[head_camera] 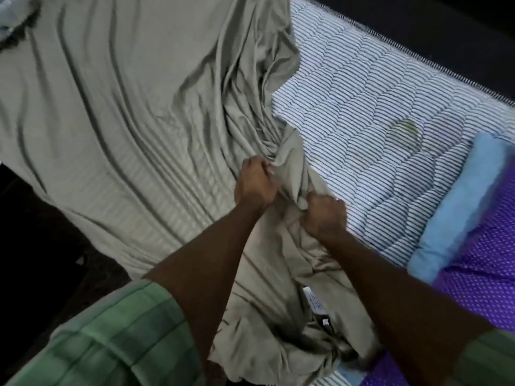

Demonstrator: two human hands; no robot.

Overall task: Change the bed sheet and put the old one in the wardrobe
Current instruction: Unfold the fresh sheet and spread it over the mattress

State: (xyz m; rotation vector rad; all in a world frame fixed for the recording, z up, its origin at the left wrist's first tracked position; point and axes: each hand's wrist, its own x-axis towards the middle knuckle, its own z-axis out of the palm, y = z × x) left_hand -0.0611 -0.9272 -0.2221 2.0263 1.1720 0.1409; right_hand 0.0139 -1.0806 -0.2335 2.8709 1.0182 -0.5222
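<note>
Covering the left of the bed, the grey sheet (117,112) bunches toward the middle, where the left hand (255,185) clenches its grip on a gathered fold. Just right, the right hand (324,215) grips the same bunch, beside bare striped mattress (376,112) and a purple blanket (479,246).

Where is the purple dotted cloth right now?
In the head view, the purple dotted cloth lies at the right edge, on the striped mattress, bordered by a light blue band, right of the right hand.
</note>
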